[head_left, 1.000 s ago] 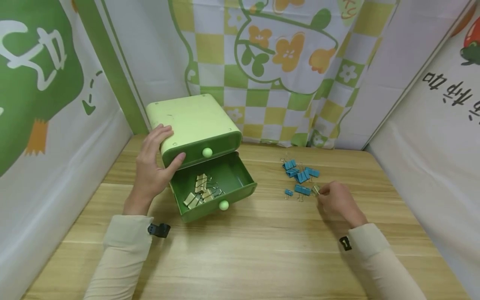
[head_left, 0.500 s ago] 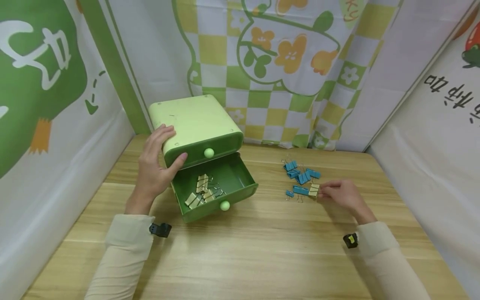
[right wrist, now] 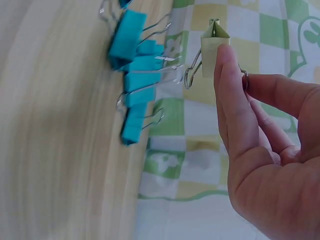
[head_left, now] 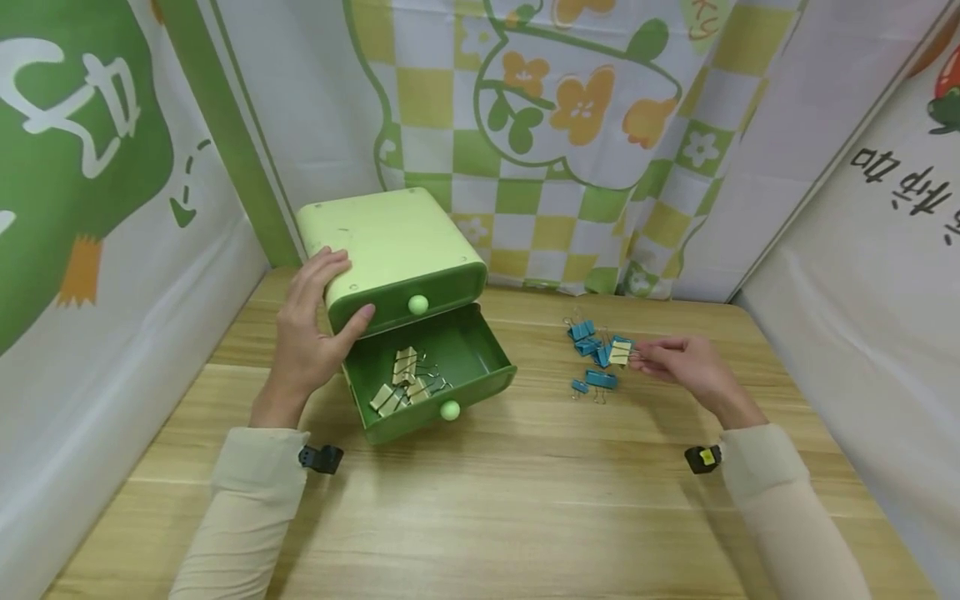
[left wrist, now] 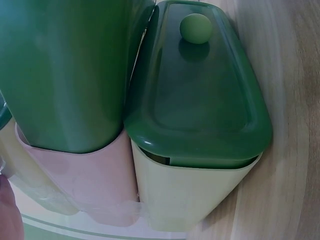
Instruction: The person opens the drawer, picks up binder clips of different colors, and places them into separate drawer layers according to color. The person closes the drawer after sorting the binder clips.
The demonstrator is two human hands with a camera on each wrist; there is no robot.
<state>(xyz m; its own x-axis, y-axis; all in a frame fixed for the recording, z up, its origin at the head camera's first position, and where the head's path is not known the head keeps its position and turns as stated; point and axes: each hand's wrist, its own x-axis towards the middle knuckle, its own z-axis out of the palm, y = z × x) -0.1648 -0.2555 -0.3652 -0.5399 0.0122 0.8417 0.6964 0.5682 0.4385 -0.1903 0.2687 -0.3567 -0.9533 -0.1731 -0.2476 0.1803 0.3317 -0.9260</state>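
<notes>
My right hand (head_left: 697, 371) pinches a pale gold binder clip (head_left: 621, 352) by a wire handle. In the right wrist view this gold clip (right wrist: 215, 57) hangs off the table, beside blue binder clips (right wrist: 141, 80). On the left, a light green drawer cabinet (head_left: 390, 229) has its top drawer closed and the green drawer (head_left: 487, 385) beneath it pulled out. Several gold binder clips (head_left: 404, 365) lie in the pulled-out drawer. My left hand (head_left: 311, 333) rests on the cabinet's front left corner, fingers on top and thumb on the front. A closed lower drawer (left wrist: 205, 95) shows in the left wrist view.
Several blue binder clips (head_left: 582, 330) lie in a loose cluster on the wooden table (head_left: 525, 508); a small blue clip (head_left: 580, 387) lies nearest the front. A checked curtain (head_left: 517, 200) hangs behind, and printed cloth walls (head_left: 862, 275) flank the table.
My right hand has lifted the gold clip from beside the front blue clips and moved it slightly back, now in front of the cluster from the head view. The left hand stays on the cabinet.
</notes>
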